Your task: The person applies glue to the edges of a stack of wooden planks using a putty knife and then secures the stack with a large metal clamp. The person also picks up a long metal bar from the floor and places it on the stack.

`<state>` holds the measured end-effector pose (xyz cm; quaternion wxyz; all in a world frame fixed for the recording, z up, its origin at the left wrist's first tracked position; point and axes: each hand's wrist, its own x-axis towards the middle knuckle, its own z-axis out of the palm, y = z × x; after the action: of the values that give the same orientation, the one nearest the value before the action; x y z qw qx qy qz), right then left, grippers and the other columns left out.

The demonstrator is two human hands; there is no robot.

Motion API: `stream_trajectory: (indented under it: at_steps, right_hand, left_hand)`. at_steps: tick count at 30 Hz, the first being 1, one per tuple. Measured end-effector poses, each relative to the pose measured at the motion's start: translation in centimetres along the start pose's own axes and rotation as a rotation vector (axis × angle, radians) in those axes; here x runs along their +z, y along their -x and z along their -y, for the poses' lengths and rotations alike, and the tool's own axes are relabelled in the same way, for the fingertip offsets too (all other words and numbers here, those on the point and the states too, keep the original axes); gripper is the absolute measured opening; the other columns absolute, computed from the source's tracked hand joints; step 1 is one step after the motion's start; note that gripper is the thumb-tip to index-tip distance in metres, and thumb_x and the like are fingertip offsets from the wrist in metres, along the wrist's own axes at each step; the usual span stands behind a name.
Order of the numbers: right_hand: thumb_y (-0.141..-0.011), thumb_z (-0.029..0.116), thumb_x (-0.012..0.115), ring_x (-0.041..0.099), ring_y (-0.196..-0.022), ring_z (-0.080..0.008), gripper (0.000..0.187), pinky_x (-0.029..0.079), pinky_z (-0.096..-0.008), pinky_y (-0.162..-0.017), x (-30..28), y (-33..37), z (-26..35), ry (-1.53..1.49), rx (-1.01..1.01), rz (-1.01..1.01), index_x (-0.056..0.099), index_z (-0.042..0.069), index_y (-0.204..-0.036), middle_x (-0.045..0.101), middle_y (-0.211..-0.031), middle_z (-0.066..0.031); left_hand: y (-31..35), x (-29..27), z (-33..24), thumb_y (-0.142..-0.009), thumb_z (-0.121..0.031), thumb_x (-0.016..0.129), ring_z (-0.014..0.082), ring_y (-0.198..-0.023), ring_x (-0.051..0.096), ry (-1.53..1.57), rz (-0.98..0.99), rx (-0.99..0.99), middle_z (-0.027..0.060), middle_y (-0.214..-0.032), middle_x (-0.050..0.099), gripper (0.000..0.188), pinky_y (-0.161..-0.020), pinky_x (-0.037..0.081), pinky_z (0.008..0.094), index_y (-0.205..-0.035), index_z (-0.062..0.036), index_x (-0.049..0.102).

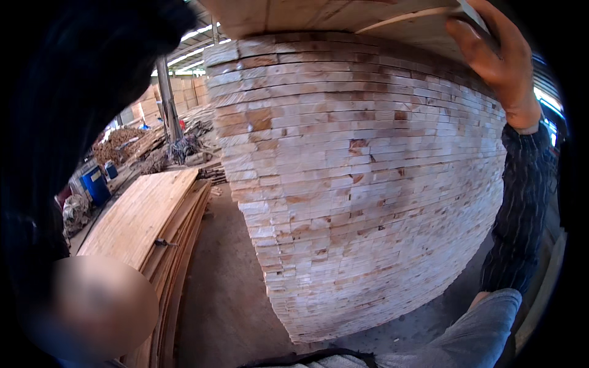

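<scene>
My right hand (pixel 512 73) is raised at the upper right, its thumb and fingers closed round the edge of a wide wooden panel (pixel 319 15). That panel spans the top of the view, just above a tall stack of sawn boards (pixel 368 159) with their pale cut ends towards me. A dark striped sleeve (pixel 521 202) covers my right forearm. Of my left hand nothing shows. Very close on the left is a large dark shape (pixel 55 122), perhaps a sleeve; whose it is I cannot tell.
Flat wooden sheets (pixel 144 208) lie piled at the left, beside the concrete floor (pixel 227 282). Near the lower left corner is a person (pixel 101 306), blurred. Farther back are a blue drum (pixel 96 185), a post (pixel 167 98) and heaps of scrap wood (pixel 116 144).
</scene>
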<state>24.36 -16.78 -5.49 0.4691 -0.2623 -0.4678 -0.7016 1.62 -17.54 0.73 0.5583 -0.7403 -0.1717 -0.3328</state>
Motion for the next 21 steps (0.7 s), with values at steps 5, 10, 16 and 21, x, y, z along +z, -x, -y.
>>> stream_trajectory:
  at_steps: [5,10,16,21]
  right_hand:
    - [-0.083,0.013,0.079,0.070,-0.076,-0.0210,0.030,0.055,-0.0344,-0.070,-2.0,-3.1,-1.0,-0.172,-0.058,0.320,0.072,0.004,-0.111,0.070,-0.084,-0.0121]
    - [-0.095,0.027,0.074,0.071,-0.101,-0.0291,0.044,0.056,-0.0411,-0.090,-1.9,-5.0,-7.6,-0.318,-0.178,0.805,0.063,0.011,-0.135,0.073,-0.112,-0.0139]
    - [-0.093,0.025,0.073,0.072,-0.093,-0.0360,0.030,0.057,-0.0440,-0.083,-1.4,-7.3,-6.1,-0.286,-0.216,0.962,0.067,0.008,-0.117,0.072,-0.095,-0.0192]
    - [-0.092,0.027,0.074,0.069,-0.083,-0.0349,0.030,0.056,-0.0430,-0.075,-5.3,-7.8,-9.0,-0.203,-0.230,1.008,0.067,0.010,-0.116,0.071,-0.090,-0.0168]
  left_hand:
    - [1.0,-1.6,1.1,-0.088,-0.019,0.072,0.0294,-0.064,0.067,0.104,0.175,0.063,0.0144,-0.067,0.066,0.019,-0.061,0.056,0.0401,-0.081,-0.0024,0.075]
    - [-0.9,-0.6,1.1,-0.086,-0.020,0.074,0.0328,-0.069,0.069,0.021,0.215,0.005,0.0173,-0.075,0.069,0.019,-0.064,0.056,0.0408,-0.092,-0.0026,0.073]
    - [-1.4,0.6,2.0,-0.098,-0.026,0.070,0.0294,-0.081,0.073,0.016,0.413,0.024,0.0152,-0.089,0.073,0.031,-0.072,0.059,0.0427,-0.120,-0.0047,0.066]
    - [-3.6,-2.8,-0.7,-0.098,-0.025,0.069,0.0297,-0.078,0.071,0.017,0.441,0.016,0.0147,-0.087,0.072,0.031,-0.071,0.058,0.0439,-0.120,-0.0041,0.065]
